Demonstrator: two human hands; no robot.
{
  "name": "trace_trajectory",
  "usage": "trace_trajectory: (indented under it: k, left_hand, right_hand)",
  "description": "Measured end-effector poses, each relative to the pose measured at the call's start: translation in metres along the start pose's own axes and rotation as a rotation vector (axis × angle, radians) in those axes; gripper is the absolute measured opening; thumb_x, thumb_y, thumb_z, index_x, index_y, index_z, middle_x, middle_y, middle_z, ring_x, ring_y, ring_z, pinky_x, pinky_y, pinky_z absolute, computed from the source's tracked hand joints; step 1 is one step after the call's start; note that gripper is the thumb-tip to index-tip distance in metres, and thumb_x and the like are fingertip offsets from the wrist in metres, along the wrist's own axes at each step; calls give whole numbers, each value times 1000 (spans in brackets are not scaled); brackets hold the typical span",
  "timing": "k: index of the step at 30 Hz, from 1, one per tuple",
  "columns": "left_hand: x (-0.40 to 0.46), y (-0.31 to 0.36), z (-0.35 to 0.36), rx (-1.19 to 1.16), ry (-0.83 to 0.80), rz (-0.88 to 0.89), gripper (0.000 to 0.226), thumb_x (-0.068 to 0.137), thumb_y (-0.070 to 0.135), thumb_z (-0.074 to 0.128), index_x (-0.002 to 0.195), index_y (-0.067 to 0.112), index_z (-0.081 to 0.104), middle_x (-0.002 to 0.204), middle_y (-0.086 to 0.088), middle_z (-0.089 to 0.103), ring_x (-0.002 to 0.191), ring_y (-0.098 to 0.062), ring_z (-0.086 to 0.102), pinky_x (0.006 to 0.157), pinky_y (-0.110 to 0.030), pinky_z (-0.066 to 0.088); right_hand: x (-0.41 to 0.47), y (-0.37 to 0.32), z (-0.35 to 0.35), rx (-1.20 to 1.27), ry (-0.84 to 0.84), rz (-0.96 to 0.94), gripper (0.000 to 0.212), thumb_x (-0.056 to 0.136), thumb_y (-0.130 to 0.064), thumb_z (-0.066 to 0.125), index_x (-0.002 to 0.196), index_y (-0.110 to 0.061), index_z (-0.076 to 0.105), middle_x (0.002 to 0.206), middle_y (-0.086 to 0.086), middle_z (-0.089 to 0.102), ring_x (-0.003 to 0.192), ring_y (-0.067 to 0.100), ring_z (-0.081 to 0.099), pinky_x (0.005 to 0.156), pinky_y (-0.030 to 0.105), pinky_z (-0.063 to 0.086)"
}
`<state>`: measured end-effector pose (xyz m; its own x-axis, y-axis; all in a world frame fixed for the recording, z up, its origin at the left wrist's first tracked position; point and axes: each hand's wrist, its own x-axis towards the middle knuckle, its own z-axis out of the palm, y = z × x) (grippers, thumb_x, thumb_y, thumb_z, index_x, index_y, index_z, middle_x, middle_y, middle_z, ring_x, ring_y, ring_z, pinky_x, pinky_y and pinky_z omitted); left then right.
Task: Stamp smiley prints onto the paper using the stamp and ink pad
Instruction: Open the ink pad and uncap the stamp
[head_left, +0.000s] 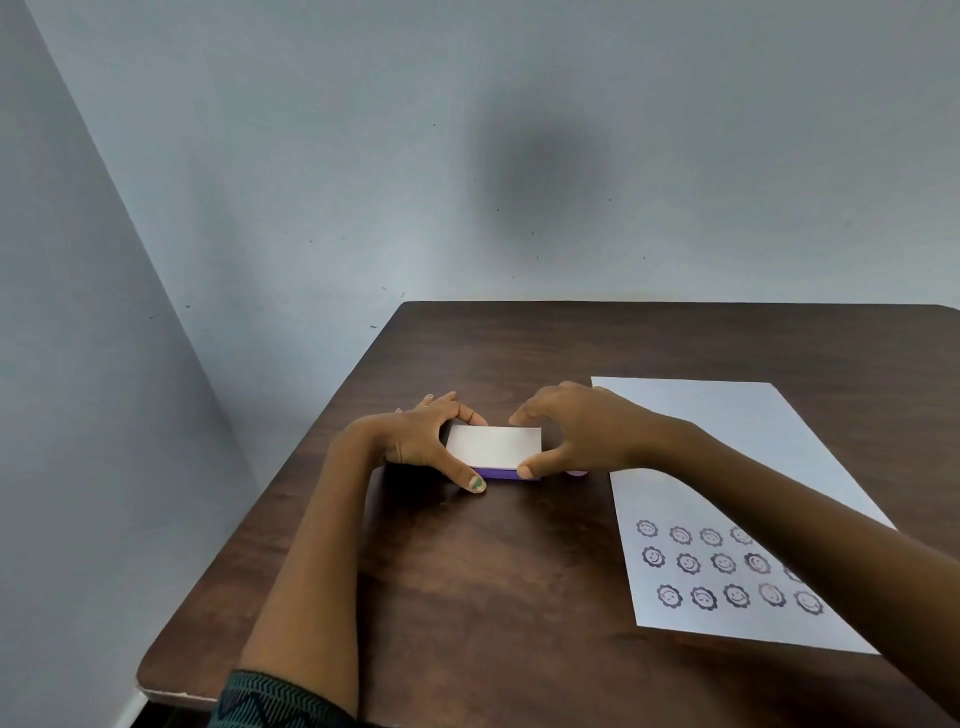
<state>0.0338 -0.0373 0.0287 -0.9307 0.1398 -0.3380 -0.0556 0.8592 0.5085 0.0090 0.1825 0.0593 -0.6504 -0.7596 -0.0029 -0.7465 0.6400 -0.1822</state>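
Observation:
The ink pad (493, 448) is a flat box with a white lid and a purple base, lying on the brown table (467, 571). My left hand (421, 441) grips its left end, thumb at the near corner and fingers at the far one. My right hand (576, 434) holds its right end the same way. The lid is down. A white paper (727, 447) lies to the right, with three rows of dark smiley prints (722, 564) on its near part. A small pale purple piece (575, 472), perhaps the stamp, peeks out under my right hand.
The table stands against a grey wall, its left edge (249, 525) and near-left corner close to my left forearm. My right forearm crosses over the paper's near right part.

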Motion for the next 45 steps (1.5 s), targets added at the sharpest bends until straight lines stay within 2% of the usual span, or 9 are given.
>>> trace_trajectory:
  k: [13, 16, 19, 26, 32, 35, 38, 42, 45]
  left_hand:
    - [-7, 4, -4, -6, -43, 20, 71, 64, 36, 84, 122, 42, 44, 158, 2, 4, 145, -24, -10, 116, -48, 5]
    - [-7, 3, -4, -36, -32, 50, 77, 61, 36, 86, 124, 42, 43, 149, 2, 23, 142, -26, 11, 116, -49, 17]
    - [-7, 2, -3, -76, -21, 33, 92, 53, 38, 87, 130, 43, 36, 132, -1, 35, 123, -25, 39, 109, -45, 34]
    - [-7, 5, -4, -133, -17, 1, 118, 48, 42, 85, 143, 30, 16, 147, -1, 32, 132, -25, 35, 110, -46, 34]
    - [-7, 5, -3, -124, 0, -38, 122, 47, 45, 84, 146, 26, 14, 153, -2, 25, 136, -26, 31, 112, -47, 31]
    - [-7, 6, -3, -119, 7, -44, 125, 47, 46, 84, 147, 27, 11, 155, -2, 21, 138, -27, 28, 113, -47, 28]
    - [-6, 5, -3, -111, 6, -43, 124, 49, 45, 85, 147, 28, 10, 156, -3, 17, 140, -28, 24, 115, -47, 25]
    - [-5, 4, -2, -85, 6, -54, 115, 63, 38, 83, 148, 29, 6, 159, -5, 6, 144, -29, 11, 117, -46, 17]
    - [-6, 4, -2, -77, 9, -44, 115, 65, 37, 82, 148, 30, 3, 159, -4, 1, 146, -26, -1, 118, -46, 10]
  right_hand:
    - [15, -2, -6, 136, -120, 7, 57, 75, -34, 74, 124, -13, 55, 124, 4, 60, 108, 18, 57, 88, 28, 47]
    - [15, -1, -14, 182, -140, -4, 41, 80, -33, 68, 116, -14, 62, 115, 1, 66, 100, 15, 61, 83, 25, 48]
    - [17, 1, -22, 259, -147, -17, 26, 88, -27, 59, 106, -12, 68, 108, 2, 70, 95, 18, 63, 84, 32, 50]
    - [31, 12, -23, 433, -74, 15, 27, 95, -15, 46, 97, 1, 66, 98, 19, 66, 75, 18, 50, 61, 23, 40]
    - [40, 22, -10, 525, 57, 81, 28, 97, -18, 43, 108, -2, 62, 102, 6, 63, 87, 22, 57, 58, 24, 48]
    - [44, 23, -3, 540, 91, 87, 27, 96, -17, 43, 107, -1, 63, 106, 11, 64, 92, 26, 60, 62, 24, 47]
    - [49, 24, 3, 556, 91, 85, 32, 96, -20, 43, 105, 4, 62, 109, 23, 64, 100, 38, 58, 73, 34, 44]
    - [52, 26, 8, 559, 38, 61, 40, 98, -27, 40, 102, 9, 58, 104, 28, 60, 88, 35, 54, 81, 45, 44]
    - [53, 27, 8, 555, 91, 82, 39, 97, -29, 41, 123, -3, 54, 134, 14, 53, 119, 25, 50, 97, 34, 39]
